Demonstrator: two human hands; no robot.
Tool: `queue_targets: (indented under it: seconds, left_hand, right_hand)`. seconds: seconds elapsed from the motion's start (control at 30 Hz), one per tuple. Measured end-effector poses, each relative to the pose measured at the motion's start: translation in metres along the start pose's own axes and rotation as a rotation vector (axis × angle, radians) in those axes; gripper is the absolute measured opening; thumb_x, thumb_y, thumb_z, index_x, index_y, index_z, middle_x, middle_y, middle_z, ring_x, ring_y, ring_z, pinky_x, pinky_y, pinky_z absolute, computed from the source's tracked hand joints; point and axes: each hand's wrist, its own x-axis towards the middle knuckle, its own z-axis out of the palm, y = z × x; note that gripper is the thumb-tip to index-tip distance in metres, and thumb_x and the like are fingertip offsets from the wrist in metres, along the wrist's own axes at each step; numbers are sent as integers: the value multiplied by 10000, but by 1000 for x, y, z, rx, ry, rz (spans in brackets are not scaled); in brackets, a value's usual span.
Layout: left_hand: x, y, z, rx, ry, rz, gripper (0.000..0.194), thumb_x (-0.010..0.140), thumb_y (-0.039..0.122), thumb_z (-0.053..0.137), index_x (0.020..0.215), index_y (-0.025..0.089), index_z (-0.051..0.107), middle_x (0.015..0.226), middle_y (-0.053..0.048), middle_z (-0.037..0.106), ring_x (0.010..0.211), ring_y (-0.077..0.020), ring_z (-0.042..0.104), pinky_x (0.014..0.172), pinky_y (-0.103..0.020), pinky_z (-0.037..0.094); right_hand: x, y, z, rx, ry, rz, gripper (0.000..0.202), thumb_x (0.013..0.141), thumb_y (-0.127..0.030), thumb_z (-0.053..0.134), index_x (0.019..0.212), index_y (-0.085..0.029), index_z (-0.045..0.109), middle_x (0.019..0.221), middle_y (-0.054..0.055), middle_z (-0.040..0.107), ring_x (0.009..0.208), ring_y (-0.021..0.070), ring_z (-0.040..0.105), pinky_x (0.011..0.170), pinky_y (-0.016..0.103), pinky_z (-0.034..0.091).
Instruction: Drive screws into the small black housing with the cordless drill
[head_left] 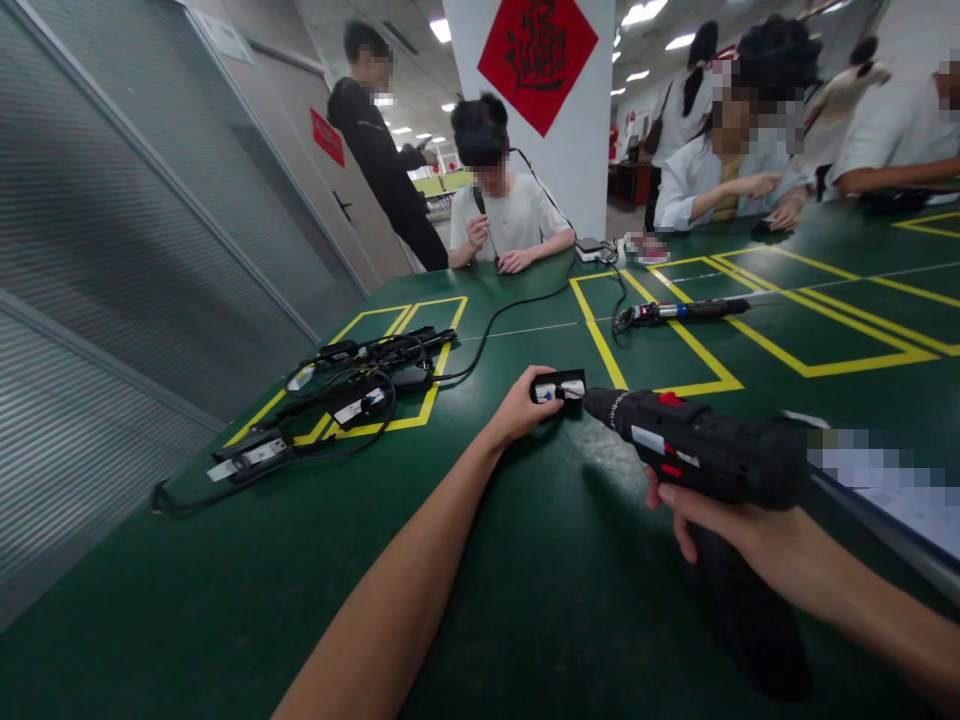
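black adapter (559, 386) under left hand's (517, 408) fingertips

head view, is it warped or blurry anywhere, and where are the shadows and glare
Head view: wide-angle warp bends the yellow lines and wall at the edges; the power drill in the right hand looks oversized and slightly soft; the small black part under the left hand is sharp; soft shadows lie beneath both arms; ceiling lights give faint sheen on the green table.

A red diamond sign (538, 55) on the white pillar (581, 150) bears black calligraphy, not legible
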Motion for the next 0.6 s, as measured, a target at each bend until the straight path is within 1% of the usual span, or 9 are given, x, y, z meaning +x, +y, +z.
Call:
queue_targets:
  seconds: [0.17,0.3,0.4,0.6]
  left_hand:
    - [1,-4,1,-17,6,5,518,690,259,653,1167,173,469,1004,-47,574,790,-121,558,696,-241,460]
    - [2,-7,1,-30,1,0,528,690,258,653,1174,172,461,1000,-46,574,776,-117,555,678,-234,457]
    - [2,-6,1,-22,5,2,525,689,264,655,1170,173,465,991,-43,575,765,-115,550,675,-234,454]
    - [1,-2,0,-23,-5,-3,524,692,275,652,1172,176,464,979,-40,573,754,-112,541,668,-233,449]
  right_hand:
    - [-1,-3,2,-22,28,10,310,856,-473,471,843,-219,647,585,-5,617,664,208,588,704,366,402]
    - [-2,-4,2,-17,34,10,301,854,-462,478,857,-216,650,588,-6,625,656,206,588,697,351,404]
    - [-2,-3,2,-27,26,8,305,866,-460,462,837,-217,644,589,-6,624,672,206,592,692,342,402]
    - [-1,-1,1,-9,6,11,309,873,-470,461,885,-215,635,624,-3,635,660,200,592,698,352,408]
